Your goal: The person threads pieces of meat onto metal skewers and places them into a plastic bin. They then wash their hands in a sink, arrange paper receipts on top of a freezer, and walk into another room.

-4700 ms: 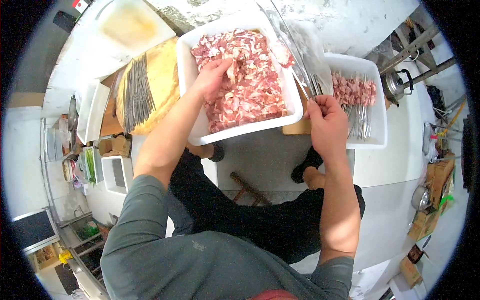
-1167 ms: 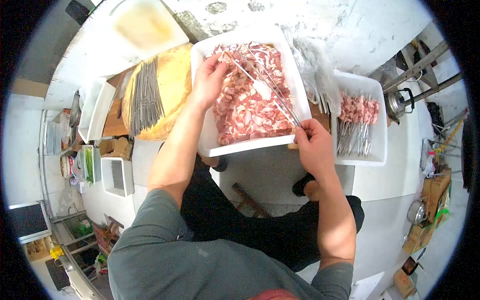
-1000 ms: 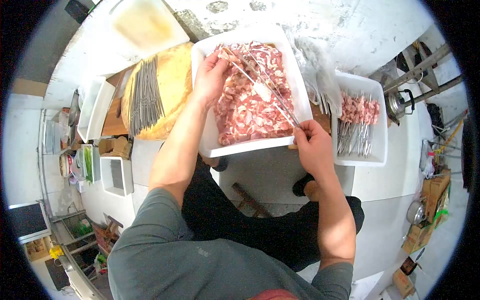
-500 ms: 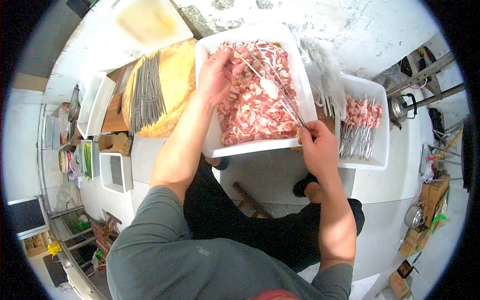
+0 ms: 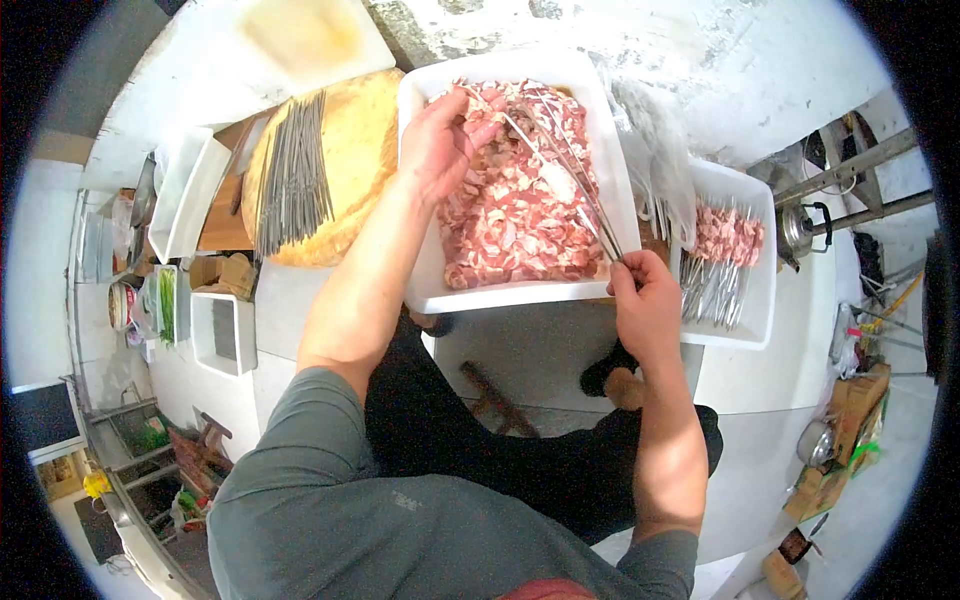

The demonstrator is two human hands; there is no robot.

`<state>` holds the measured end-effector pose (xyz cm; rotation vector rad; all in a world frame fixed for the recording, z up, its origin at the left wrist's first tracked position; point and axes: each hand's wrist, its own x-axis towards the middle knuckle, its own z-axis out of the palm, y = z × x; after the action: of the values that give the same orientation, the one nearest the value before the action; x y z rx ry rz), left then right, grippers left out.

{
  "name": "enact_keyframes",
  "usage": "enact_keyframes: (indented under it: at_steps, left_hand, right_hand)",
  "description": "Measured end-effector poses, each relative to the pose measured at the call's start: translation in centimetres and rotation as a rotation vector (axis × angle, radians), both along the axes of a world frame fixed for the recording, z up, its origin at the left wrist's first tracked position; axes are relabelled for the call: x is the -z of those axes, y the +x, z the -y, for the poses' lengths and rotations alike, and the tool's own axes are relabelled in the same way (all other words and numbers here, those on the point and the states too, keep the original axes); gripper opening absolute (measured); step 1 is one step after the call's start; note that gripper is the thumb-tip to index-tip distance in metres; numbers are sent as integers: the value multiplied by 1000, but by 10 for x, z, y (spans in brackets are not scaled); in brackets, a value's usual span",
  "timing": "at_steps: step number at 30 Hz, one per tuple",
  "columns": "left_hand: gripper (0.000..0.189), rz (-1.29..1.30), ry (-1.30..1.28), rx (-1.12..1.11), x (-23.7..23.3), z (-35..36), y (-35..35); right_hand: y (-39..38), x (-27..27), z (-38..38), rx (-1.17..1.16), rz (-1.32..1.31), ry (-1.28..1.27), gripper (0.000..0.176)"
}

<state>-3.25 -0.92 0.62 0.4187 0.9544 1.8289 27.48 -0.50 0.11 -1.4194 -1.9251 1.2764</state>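
From the head camera: open room along the near edge of the white tray [image 5: 520, 297], crowded by a plastic bag [image 5: 655, 150] at the right edge. Now fanning fingers wider than a second ago with the left hand [image 5: 438, 150], over raw meat [image 5: 520, 235] towards the far left corner; can't tell whether pinching any. With the right hand [image 5: 645, 303], bent at the near right corner, pinching thin metal skewers [image 5: 597, 218] aslant above the meat.

Before you, a tray [image 5: 520, 297] holds meat [image 5: 525, 240], your left hand [image 5: 438, 150] over its left side, your right hand [image 5: 645, 300] at its near right corner. Left of it, loose skewers [image 5: 293, 175] lie on a board [image 5: 365, 170]. Right of it, a second tray [image 5: 767, 275] holds loaded skewers [image 5: 727, 238], a kettle [image 5: 797, 225] just beyond
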Motion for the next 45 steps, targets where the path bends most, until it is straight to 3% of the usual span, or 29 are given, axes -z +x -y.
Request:
enact_keyframes:
  at_steps: [22, 45]
  left_hand:
    - [22, -121, -30, 35, 7, -4, 2]
    - [16, -49, 14, 70, 13, -3, 11]
  right_hand:
    - [-5, 3, 3, -11, -68, -38, 18]
    - [-13, 22, 11, 6, -103, -9, 17]
